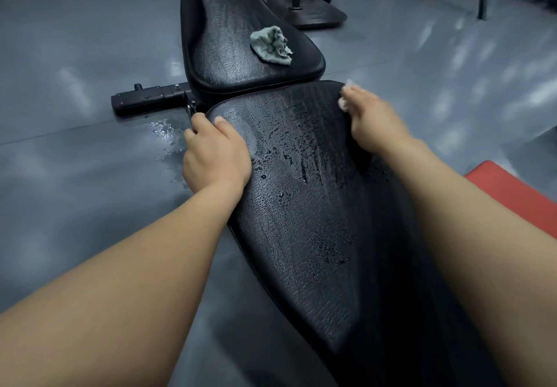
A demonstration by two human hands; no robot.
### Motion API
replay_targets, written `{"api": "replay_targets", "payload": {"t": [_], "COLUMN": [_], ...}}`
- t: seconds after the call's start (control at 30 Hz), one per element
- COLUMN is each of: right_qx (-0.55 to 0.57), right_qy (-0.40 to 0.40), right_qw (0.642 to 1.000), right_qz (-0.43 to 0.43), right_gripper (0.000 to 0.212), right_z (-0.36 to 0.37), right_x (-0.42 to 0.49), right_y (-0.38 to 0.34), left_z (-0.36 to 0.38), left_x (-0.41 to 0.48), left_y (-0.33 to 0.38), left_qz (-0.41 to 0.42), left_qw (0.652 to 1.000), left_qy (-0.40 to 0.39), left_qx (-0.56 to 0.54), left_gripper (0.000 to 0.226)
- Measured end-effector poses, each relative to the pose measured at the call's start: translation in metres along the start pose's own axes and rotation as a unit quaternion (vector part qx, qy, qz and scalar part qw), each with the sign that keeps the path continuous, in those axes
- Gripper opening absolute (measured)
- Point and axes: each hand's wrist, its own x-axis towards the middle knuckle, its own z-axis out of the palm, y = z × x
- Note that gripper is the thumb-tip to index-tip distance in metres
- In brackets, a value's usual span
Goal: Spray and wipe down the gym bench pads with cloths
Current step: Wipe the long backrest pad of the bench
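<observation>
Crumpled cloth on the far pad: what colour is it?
Pale grey-green cloth, clearest in the head view.

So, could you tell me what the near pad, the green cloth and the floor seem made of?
Near pad: likely black vinyl or faux leather; grained, slightly glossy, droplets beading on it. Green cloth: soft fabric, perhaps terry; crumpled, frayed edges. Floor: smooth grey coating, possibly epoxy; it mirrors the lights.

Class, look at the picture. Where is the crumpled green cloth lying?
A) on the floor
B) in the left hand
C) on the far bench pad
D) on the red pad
C: the green cloth lies crumpled on top of the far bench pad, near its close end.
</observation>
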Motion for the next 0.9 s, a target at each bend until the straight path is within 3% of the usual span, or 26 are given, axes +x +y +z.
{"api": "replay_targets", "payload": {"t": [0.07, 0.13, 0.33, 0.47, 0.57, 0.73, 0.9], "right_qx": [0.011, 0.02, 0.067, 0.049, 0.011, 0.033, 0.082], "right_qy": [0.014, 0.012, -0.038, -0.059, -0.056, -0.032, -0.044], "right_qw": [0.999, 1.0, 0.977, 0.956, 0.96, 0.987, 0.963], "right_qz": [0.033, 0.014, -0.197, -0.284, -0.273, -0.154, -0.252], "right_gripper": [0.034, 0.038, 0.051, 0.051, 0.054, 0.053, 0.047], "right_z": [0.0, 0.004, 0.018, 0.019, 0.015, 0.015, 0.015], "right_x": [0.0, -0.003, -0.03, -0.053, -0.036, 0.003, -0.04], "right_y": [-0.001, -0.019, -0.075, -0.078, -0.073, -0.085, -0.087], "left_z": [0.0, 0.0, -0.002, -0.002, -0.003, -0.003, -0.003], "left_x": [0.001, 0.001, -0.001, -0.001, -0.001, 0.0, 0.001], "left_y": [0.0, 0.0, 0.0, 0.0, 0.0, -0.001, -0.002], "left_qz": [0.001, 0.0, -0.002, -0.005, -0.007, -0.015, -0.025], "left_qw": [1.0, 1.0, 1.0, 1.0, 1.0, 0.999, 0.998], "left_qy": [0.002, 0.002, -0.004, -0.009, -0.013, -0.016, -0.024], "left_qx": [-0.001, -0.001, -0.008, -0.009, -0.013, -0.03, -0.046], "left_gripper": [0.045, 0.045, 0.045, 0.044, 0.045, 0.047, 0.045]}}
